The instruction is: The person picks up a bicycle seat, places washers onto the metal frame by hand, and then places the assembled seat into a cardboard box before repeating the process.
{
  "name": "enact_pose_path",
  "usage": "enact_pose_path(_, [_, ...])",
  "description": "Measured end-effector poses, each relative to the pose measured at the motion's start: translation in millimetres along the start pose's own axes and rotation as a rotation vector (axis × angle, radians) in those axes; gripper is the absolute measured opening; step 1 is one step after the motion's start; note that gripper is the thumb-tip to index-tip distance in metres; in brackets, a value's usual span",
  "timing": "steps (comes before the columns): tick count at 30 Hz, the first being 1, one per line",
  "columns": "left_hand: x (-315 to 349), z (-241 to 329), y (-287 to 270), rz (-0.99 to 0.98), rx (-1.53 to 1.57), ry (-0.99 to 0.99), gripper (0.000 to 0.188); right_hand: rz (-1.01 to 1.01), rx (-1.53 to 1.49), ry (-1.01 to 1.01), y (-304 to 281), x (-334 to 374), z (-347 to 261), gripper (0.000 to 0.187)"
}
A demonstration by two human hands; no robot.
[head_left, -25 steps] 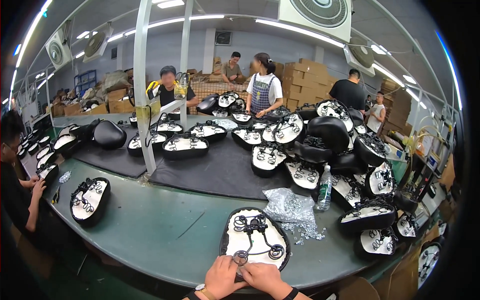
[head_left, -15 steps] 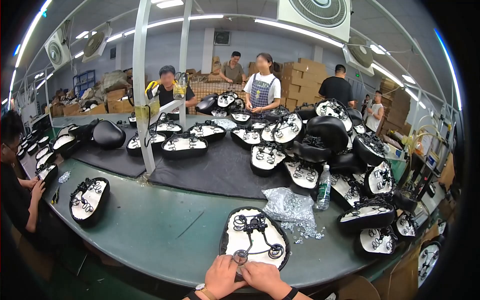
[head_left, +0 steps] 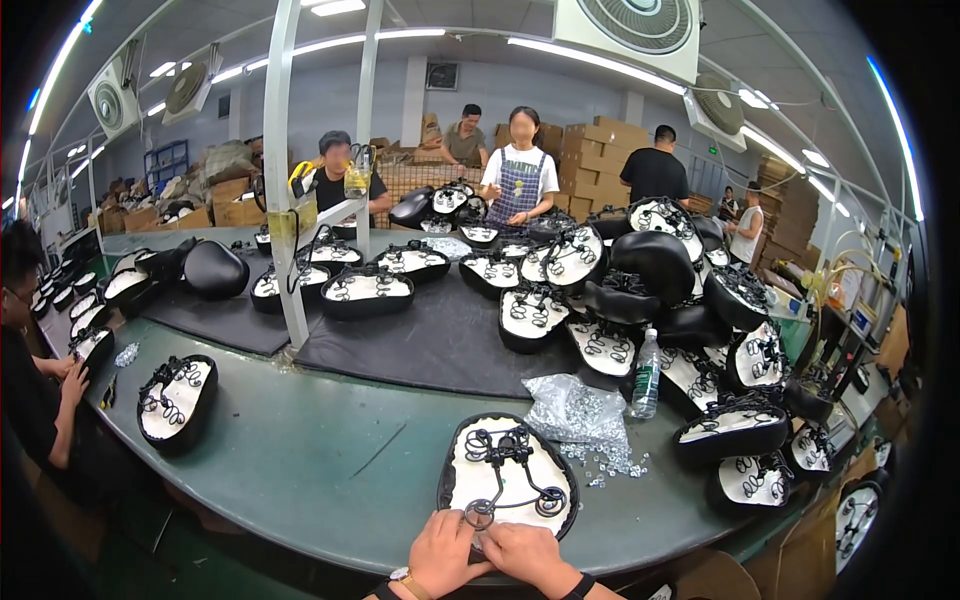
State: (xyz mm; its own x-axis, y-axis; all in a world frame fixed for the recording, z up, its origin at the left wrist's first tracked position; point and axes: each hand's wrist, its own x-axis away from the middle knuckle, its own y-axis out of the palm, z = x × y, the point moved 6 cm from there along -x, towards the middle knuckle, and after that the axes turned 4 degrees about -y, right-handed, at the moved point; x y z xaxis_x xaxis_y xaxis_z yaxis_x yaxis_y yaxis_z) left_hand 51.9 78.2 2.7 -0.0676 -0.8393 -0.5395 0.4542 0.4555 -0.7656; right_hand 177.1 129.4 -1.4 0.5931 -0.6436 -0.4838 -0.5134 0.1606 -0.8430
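A bicycle saddle (head_left: pixel 510 478) lies upside down near the table's front edge, its white underside facing up within a black rim. Black coil springs and a metal frame with a clamp sit on that underside. My left hand (head_left: pixel 443 553) grips the saddle's near end, fingers curled at the rim beside a spring coil. Close against it, my right hand (head_left: pixel 524 552) holds the same end, fingers bent over the edge. Whatever small part may lie between the fingertips is hidden. Beyond the saddle, to the right, a clear plastic bag (head_left: pixel 575 410) spills small metal nuts (head_left: pixel 612 464).
A water bottle (head_left: pixel 646 375) stands behind the bag, beside a heap of saddles (head_left: pixel 655 265) on the right. Another upturned saddle (head_left: pixel 178 402) rests at left, near a co-worker's hands (head_left: pixel 74 375). A metal post (head_left: pixel 283 190) rises from the table; other people stand beyond.
My hands and the saddle have hardly moved. Across the table, the person in the apron has turned and raised a hand; the person in black behind has shifted left.
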Motion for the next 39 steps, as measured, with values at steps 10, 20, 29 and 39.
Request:
enact_pose_path(10, [-8.0,-0.2,-3.5,-0.062,0.015,0.049,0.073,-0.005,0.005,0.004,0.5,-0.3,0.5,0.021])
enact_pose_path(20, [-7.1,-0.8,-2.8,-0.061,0.002,0.051,0.074,-0.003,0.008,-0.009,-1.0,-0.4,-1.6,0.021])
enact_pose_path(29, [-8.2,-0.6,-3.2,-0.063,-0.003,0.049,0.073,0.014,0.015,-0.010,0.1,0.0,-1.5,0.021])
enact_pose_path(39, [-7.9,-0.5,-3.0,-0.058,0.002,0.047,0.073,-0.005,0.023,-0.010,-2.1,-0.6,-3.8,0.020])
